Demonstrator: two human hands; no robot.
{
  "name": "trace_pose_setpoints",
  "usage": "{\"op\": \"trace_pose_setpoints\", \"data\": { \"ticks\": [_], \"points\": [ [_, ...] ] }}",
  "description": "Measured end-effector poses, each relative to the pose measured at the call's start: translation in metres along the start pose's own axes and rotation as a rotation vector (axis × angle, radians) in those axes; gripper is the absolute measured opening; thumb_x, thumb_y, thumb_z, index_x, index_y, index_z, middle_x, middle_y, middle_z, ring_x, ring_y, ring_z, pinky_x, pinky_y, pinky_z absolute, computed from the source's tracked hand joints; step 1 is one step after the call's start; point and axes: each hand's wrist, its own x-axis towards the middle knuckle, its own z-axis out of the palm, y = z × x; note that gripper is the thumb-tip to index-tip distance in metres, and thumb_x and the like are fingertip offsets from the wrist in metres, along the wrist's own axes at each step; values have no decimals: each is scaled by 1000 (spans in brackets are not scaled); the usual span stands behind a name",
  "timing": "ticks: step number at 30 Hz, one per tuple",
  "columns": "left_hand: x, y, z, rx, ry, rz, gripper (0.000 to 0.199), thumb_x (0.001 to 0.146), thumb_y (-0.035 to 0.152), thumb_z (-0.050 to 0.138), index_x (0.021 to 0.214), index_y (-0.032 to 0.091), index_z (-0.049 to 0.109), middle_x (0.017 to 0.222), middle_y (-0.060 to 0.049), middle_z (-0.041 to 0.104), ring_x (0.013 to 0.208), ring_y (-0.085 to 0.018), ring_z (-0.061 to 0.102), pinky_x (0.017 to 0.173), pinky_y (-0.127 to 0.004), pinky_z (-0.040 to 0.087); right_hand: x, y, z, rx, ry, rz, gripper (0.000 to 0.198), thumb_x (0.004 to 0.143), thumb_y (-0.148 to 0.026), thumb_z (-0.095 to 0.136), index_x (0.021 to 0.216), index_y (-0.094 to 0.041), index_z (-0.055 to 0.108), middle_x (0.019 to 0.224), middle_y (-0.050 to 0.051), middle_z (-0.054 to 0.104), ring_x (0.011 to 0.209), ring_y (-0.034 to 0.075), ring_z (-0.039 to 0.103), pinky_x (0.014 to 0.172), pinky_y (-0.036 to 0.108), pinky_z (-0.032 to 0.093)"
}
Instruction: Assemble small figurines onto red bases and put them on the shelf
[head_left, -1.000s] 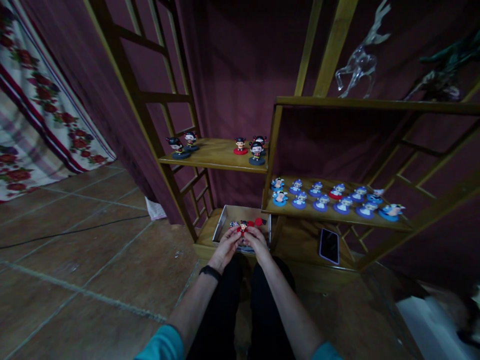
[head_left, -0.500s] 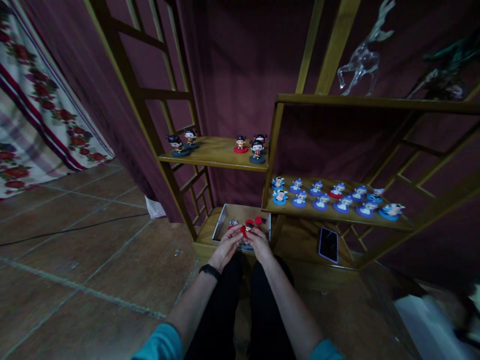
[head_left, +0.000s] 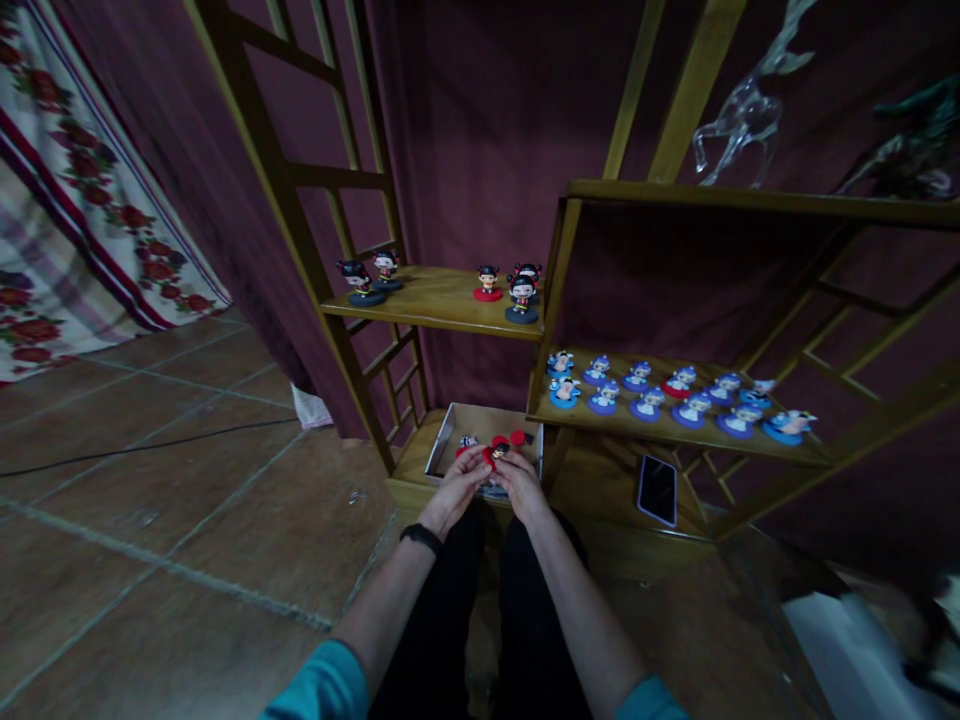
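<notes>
Left hand and right hand both pinching small red, dark-haired figurine, held over open box. Red pieces in box, beyond fingers. Far left, shelf bears five dark-haired figures. On right, lower shelf with two rows of purple and blue figures; phone below, nearer.
</notes>
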Motion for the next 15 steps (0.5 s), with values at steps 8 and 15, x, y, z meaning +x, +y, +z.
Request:
{"op": "trace_pose_setpoints", "data": {
  "ticks": [8, 15],
  "points": [
    [2, -3, 3, 1, 51, 76, 47, 55, 5, 75, 98, 18, 61, 92, -4, 65, 80, -14, 60, 73, -25, 44, 1, 2, 2, 17, 5, 6, 21, 53, -19, 75, 70, -17, 64, 78, 3, 69, 79, 18, 65, 76, 32, 50],
    [3, -4, 2, 36, 43, 111, 47, 54, 4, 75, 96, 18, 62, 95, -4, 65, 87, -15, 59, 78, -26, 43, 2, 5, 0, 15, -74, 1, 20, 55, -21, 74, 72, -18, 64, 76, 1, 68, 74, 14, 63, 76, 29, 49]
  ]
}}
